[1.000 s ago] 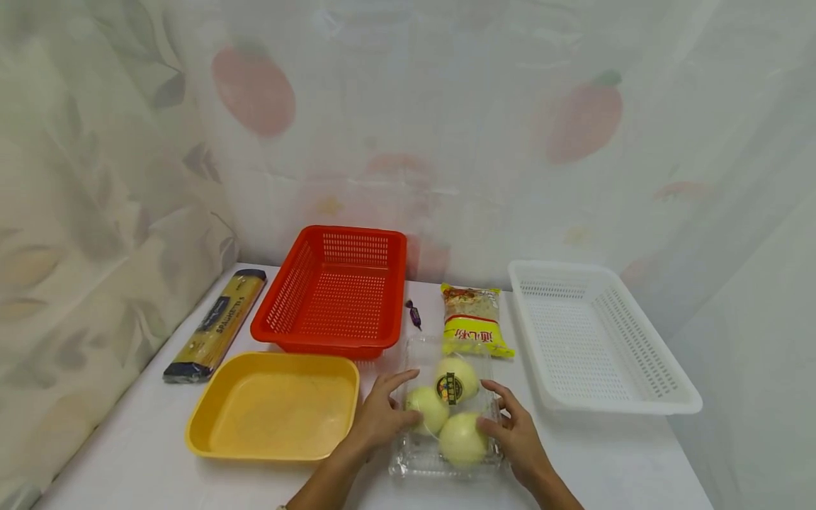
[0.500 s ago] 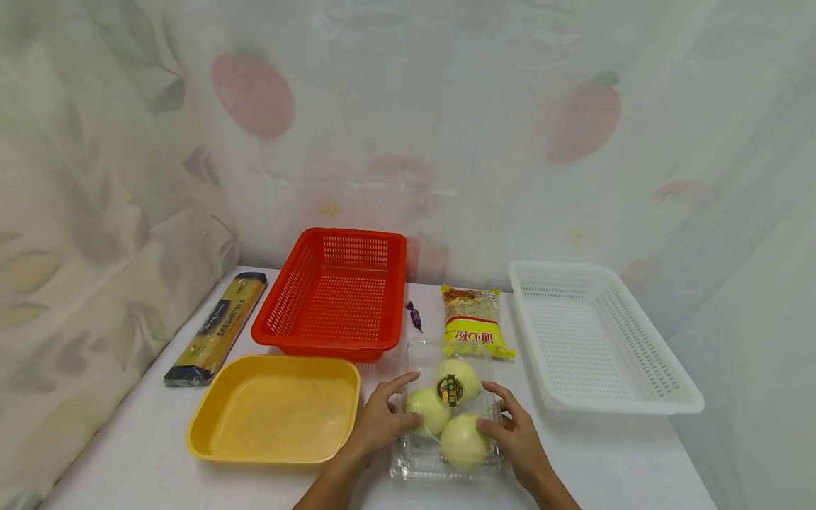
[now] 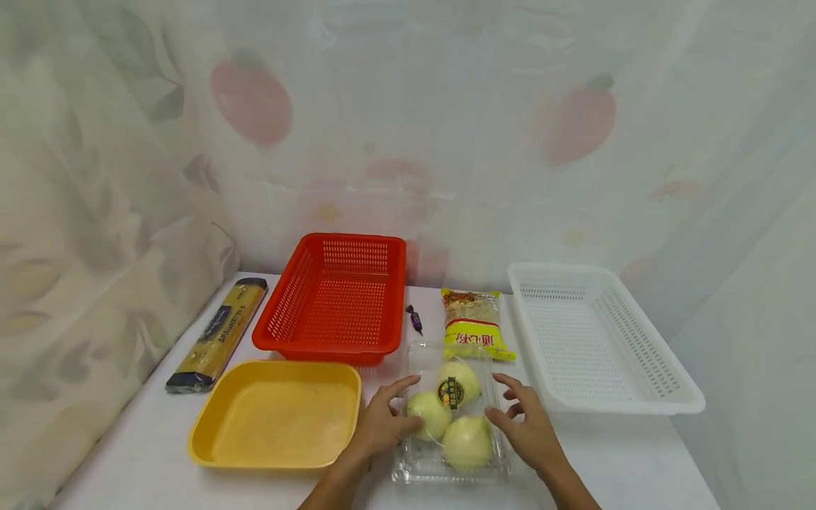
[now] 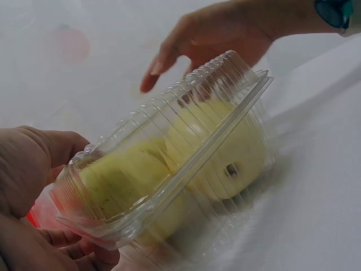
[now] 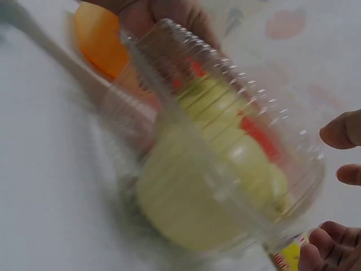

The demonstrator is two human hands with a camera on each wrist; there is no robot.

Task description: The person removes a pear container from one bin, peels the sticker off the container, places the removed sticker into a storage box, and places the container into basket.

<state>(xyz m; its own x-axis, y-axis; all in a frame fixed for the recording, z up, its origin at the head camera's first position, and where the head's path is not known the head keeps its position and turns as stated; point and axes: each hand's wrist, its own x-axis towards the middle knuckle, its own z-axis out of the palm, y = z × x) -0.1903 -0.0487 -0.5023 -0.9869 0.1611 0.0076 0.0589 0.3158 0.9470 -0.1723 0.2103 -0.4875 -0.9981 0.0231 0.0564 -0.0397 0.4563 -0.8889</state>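
Observation:
A clear plastic clamshell box (image 3: 422, 464) stands on the white table, holding three pale yellow round fruits (image 3: 467, 440), one with a sticker. My left hand (image 3: 381, 421) grips the box's left end, thumb on the lid and fingers curled under the edge, as the left wrist view shows on the box (image 4: 186, 152). My right hand (image 3: 532, 428) hovers just off the box's right side with its fingers spread and holds nothing. In the left wrist view the right hand (image 4: 208, 39) is clearly apart from the lid. The right wrist view is blurred, with the box (image 5: 225, 169) filling it.
A yellow tray (image 3: 210, 446) lies left of the box and a red basket (image 3: 338, 297) behind the tray. A white basket (image 3: 637, 407) stands to the right. A yellow noodle packet (image 3: 474, 322), a small purple candy (image 3: 415, 316) and a spaghetti pack (image 3: 219, 333) lie on the table.
My right hand has come off the box's right side and now hovers a little to the right. My left hand stays on the box, which has barely moved.

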